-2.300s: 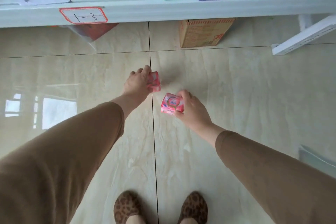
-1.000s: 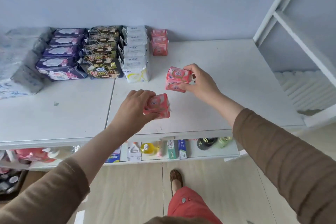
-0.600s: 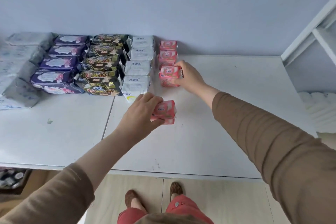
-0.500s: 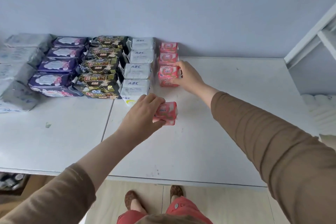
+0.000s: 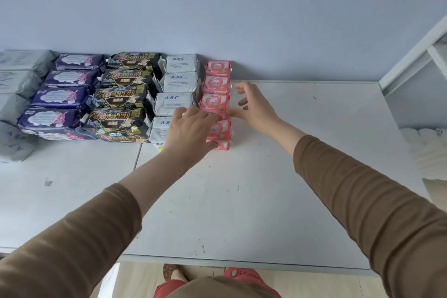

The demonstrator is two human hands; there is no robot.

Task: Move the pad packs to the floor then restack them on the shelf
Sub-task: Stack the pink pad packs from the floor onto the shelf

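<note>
Front pink pack (image 5: 221, 133) down on the shelf (image 5: 242, 201), nearest end of the pink row (image 5: 217, 84), touching the third pink pack (image 5: 215, 104) behind it. Gripped by the left hand (image 5: 191, 132): fingers curled over the pack's top and left side, thumb tucked under its near edge. Right hand (image 5: 254, 106) just right of the pink row, fingers spread and loose, nothing held, thumb tip against the right side of the third pink pack. Farther back in the pink row, two more packs, the rearmost one against the wall (image 5: 217, 7). Immediately left of the pink row, touching it, a line of white packs (image 5: 179, 82) marked ABC, the nearest one partly hidden by the left hand. Left of the pink row beyond those, black packs (image 5: 123, 101) with gold print, then purple packs (image 5: 60, 97), then grey packs (image 5: 17, 84) at the picture's edge. Right of the pink row, bare white shelf surface up to a white frame (image 5: 416, 51). Below the pink row, toward the viewer, brown sleeves (image 5: 375, 213) on both forearms, red trousers (image 5: 239, 276) and a patterned shoe (image 5: 170, 271) over the tiled floor (image 5: 145, 280).
</note>
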